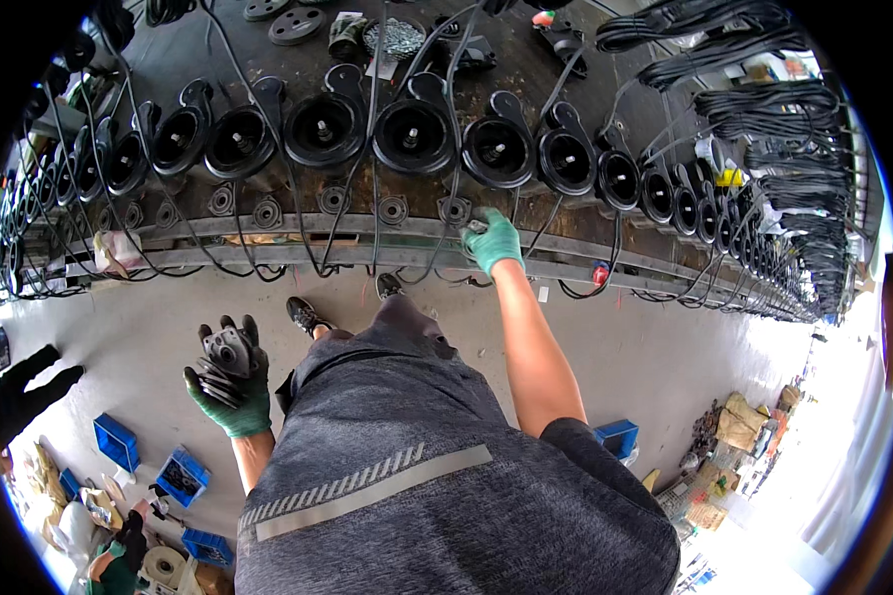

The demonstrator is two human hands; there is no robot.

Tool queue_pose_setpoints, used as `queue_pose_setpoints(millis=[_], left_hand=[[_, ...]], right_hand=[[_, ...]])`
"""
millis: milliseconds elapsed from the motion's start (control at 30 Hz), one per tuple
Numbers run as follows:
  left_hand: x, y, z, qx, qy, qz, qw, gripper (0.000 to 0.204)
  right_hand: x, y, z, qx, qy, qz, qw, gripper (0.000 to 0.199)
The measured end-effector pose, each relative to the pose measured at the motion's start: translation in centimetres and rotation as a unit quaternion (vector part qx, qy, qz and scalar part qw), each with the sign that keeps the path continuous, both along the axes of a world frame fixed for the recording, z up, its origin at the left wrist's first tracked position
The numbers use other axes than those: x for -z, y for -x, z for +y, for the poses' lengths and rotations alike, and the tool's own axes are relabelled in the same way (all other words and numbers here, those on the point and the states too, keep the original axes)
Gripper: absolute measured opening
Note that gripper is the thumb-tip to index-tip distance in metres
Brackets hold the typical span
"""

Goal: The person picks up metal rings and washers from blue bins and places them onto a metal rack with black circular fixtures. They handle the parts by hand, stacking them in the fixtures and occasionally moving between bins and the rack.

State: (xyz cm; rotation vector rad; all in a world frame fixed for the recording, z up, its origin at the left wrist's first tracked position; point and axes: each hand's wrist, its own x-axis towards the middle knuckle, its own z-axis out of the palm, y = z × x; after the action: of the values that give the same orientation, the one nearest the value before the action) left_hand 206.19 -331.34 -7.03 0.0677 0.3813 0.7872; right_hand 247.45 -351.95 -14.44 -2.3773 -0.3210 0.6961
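My left hand (251, 402), in a green glove with dark fingertips, is closed around a stack of grey metal flange plates (230, 352) with centre holes, held out over the floor left of my body. My gloved right hand (496, 243) reaches to the bench's front edge, fingers bent together around a small greyish piece that I cannot make out. Just left of those fingers, a similar flange plate (453, 210) lies on the front ledge. More such plates, like this one (393, 209), are spaced along the ledge to the left.
Black round housings (412, 137) with central shafts line the bench, their cables (374, 198) hanging over the front rail. Coiled black cables (774, 104) are at the right. A bowl of small metal parts (397, 38) stands farther back. Blue crates (117, 442) sit on the floor; another person's legs (35, 387) show left.
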Motion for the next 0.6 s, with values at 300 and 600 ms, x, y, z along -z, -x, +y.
queue_pose_setpoints(millis=[300,600], left_hand=[[-0.7,-2.4,0.4,0.020,-0.020,-0.041,0.999,0.070],[-0.8,-5.3,-2.8,0.049,-0.028,-0.057,0.997,0.068]], right_hand=[[-3.6,1.8,-6.7,0.253,-0.500,0.400,0.725,0.046],[-2.1,-3.3,-14.8,0.251,-0.422,0.103,0.865,0.053]])
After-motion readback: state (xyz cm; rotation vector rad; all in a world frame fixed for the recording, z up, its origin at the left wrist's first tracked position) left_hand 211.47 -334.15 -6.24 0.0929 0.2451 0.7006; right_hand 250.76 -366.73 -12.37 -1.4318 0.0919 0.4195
